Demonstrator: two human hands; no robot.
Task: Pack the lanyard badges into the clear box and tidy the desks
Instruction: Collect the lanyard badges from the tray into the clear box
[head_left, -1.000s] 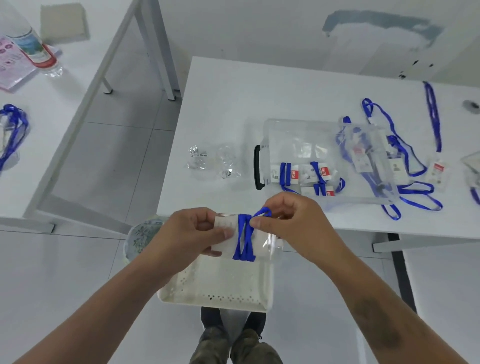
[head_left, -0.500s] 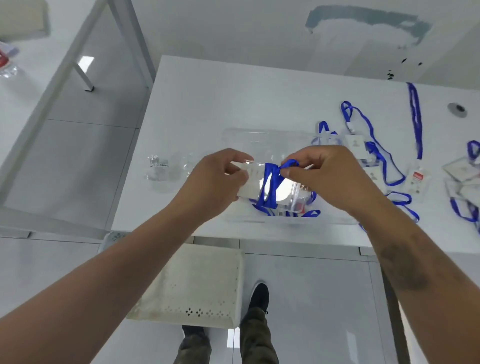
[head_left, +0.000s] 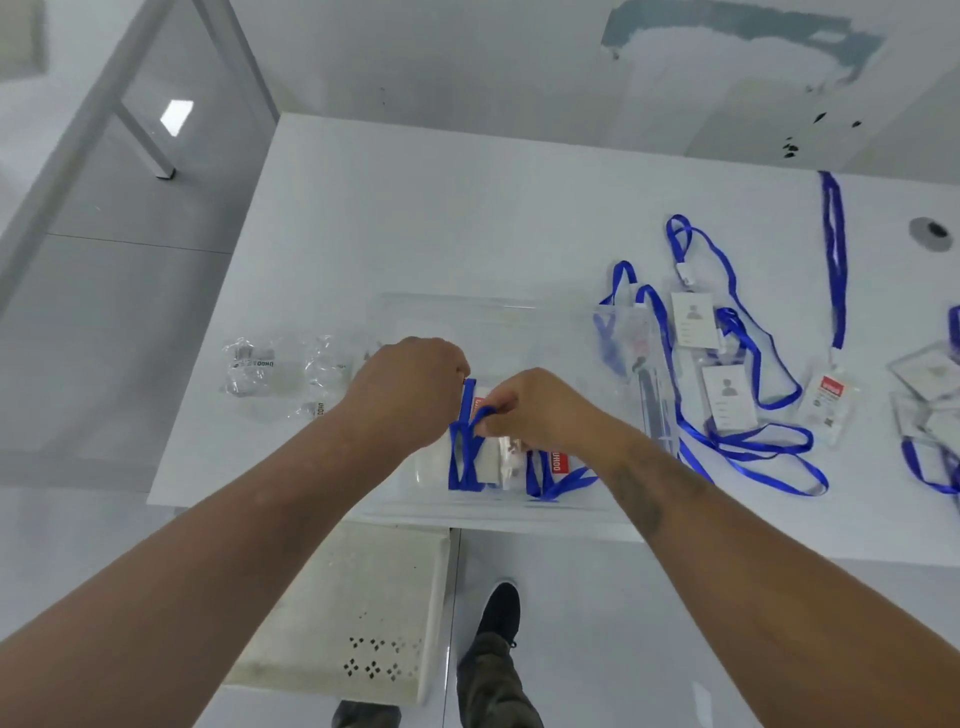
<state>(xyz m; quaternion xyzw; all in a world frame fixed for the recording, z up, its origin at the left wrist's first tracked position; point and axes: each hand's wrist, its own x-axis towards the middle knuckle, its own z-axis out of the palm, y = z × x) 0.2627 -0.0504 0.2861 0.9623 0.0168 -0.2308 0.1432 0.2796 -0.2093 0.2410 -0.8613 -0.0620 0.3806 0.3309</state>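
Head view: both hands reach into the clear box (head_left: 488, 306) on the bench (head_left: 415, 218). The left hand (head_left: 410, 384) grips a wrapped lanyard badge (head_left: 467, 457); the right hand (head_left: 540, 410) pinches its blue strap. Loose badges (head_left: 727, 395) lie right of the hands.

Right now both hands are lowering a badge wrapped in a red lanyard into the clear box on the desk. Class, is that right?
Not quite: the lanyard is blue, not red. The head view shows the left hand and right hand lowering the wrapped badge into the clear box on the desk.
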